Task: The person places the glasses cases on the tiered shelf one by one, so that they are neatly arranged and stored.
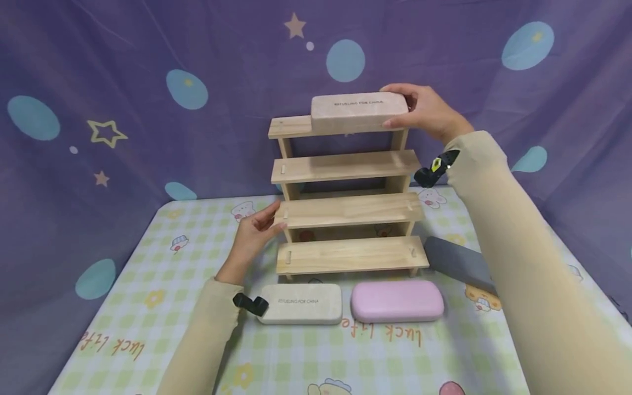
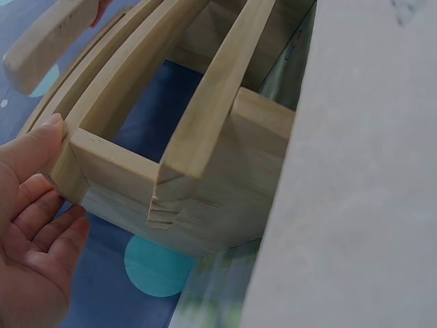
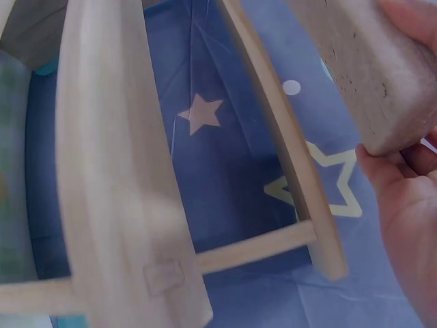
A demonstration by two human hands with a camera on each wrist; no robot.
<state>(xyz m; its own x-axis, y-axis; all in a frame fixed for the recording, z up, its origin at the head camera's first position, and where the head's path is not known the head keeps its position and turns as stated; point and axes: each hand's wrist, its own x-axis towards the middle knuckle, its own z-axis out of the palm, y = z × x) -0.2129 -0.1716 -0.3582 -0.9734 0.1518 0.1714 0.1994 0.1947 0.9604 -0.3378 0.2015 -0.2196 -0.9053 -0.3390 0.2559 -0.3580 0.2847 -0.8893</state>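
A beige-pink glasses case (image 1: 358,112) lettered "REFUELING FOR CHINA" is at the top board of a stepped wooden rack (image 1: 348,210). My right hand (image 1: 428,112) grips its right end, thumb in front and fingers behind. A gap shows between case and board in the right wrist view. At the rack's left side, my left hand (image 1: 254,233) pinches the end of the second board from the bottom. Its thumb lies on top there in the left wrist view. A cream glasses case (image 1: 301,303) and a pink glasses case (image 1: 397,301) lie in front of the rack.
A grey case (image 1: 459,263) lies right of the rack, partly hidden by my right sleeve. Everything stands on a green-and-white checked tablecloth (image 1: 178,307). A purple patterned curtain (image 1: 237,55) hangs close behind the rack.
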